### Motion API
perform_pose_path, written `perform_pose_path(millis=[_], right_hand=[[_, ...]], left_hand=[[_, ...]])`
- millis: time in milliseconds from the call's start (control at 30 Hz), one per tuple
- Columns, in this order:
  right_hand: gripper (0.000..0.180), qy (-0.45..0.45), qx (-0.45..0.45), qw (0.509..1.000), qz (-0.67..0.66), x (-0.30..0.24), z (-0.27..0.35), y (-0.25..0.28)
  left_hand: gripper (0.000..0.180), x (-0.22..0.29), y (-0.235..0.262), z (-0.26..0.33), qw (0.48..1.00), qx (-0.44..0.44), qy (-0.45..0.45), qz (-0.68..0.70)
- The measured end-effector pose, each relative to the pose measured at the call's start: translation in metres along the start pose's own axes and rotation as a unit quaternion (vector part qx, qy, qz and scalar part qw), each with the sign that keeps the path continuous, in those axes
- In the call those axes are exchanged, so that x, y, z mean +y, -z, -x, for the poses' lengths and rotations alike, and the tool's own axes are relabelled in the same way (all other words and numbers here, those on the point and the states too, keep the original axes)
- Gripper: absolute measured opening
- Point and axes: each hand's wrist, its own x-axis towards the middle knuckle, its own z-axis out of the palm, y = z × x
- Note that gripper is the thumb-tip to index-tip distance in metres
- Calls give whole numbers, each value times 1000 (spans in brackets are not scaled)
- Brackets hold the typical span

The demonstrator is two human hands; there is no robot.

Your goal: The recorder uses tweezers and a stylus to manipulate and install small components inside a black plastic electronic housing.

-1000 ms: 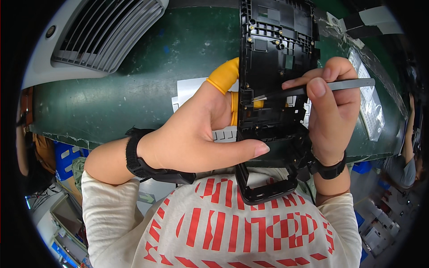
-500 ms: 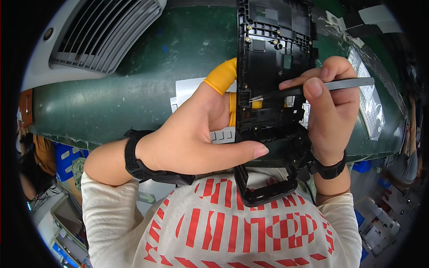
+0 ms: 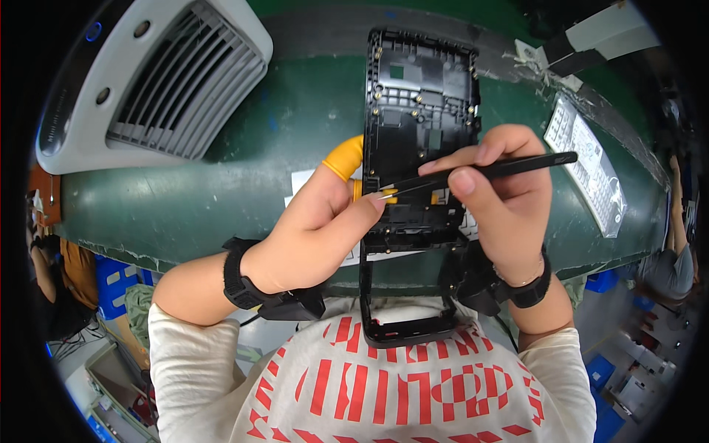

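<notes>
A long black plastic housing (image 3: 399, 140), with brass inserts and an open frame at its near end, is held up in front of me. My left hand (image 3: 306, 240) grips its left edge; yellow finger cots (image 3: 344, 159) cover fingertips at the edge and behind it. The left thumb lies over the front, its tip against the tweezer points. My right hand (image 3: 513, 210) is closed on dark tweezers (image 3: 524, 164), their tips meeting the housing's left side. Whether anything small sits between the tips, I cannot tell.
On the green tabletop (image 3: 255, 114) stands a white machine with a slatted grille (image 3: 188, 88) at the far left. White sheets with printed parts (image 3: 591, 166) lie at the right. Another white sheet (image 3: 299, 184) lies partly under the housing. A white box (image 3: 613, 33) is at the back right.
The housing and both hands sit further left and lower in the view. My left thumb has moved from the housing's lower part up to the tweezer tips.
</notes>
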Motion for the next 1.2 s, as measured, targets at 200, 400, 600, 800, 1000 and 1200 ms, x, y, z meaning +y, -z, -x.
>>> perform_pose_path(millis=[200,400,600,800,1000,1200], right_hand=[[23,97,55,993,-29,-26,-1,9],[23,135,24,990,-16,-53,5,34],[18,50,83,995,23,-31,3,82],[16,61,103,989,-82,-18,7,96],[19,77,99,984,-129,-27,13,98],[19,106,119,979,-129,-35,18,102]], left_hand=[[41,6,1,-8,999,20,24,32],[42,3,10,-15,995,-4,72,76],[61,18,-8,-32,992,-69,82,-67],[45,45,-19,-102,986,17,45,-158],[16,67,26,-214,966,161,-42,-199],[15,110,99,-266,930,294,-17,-220]])
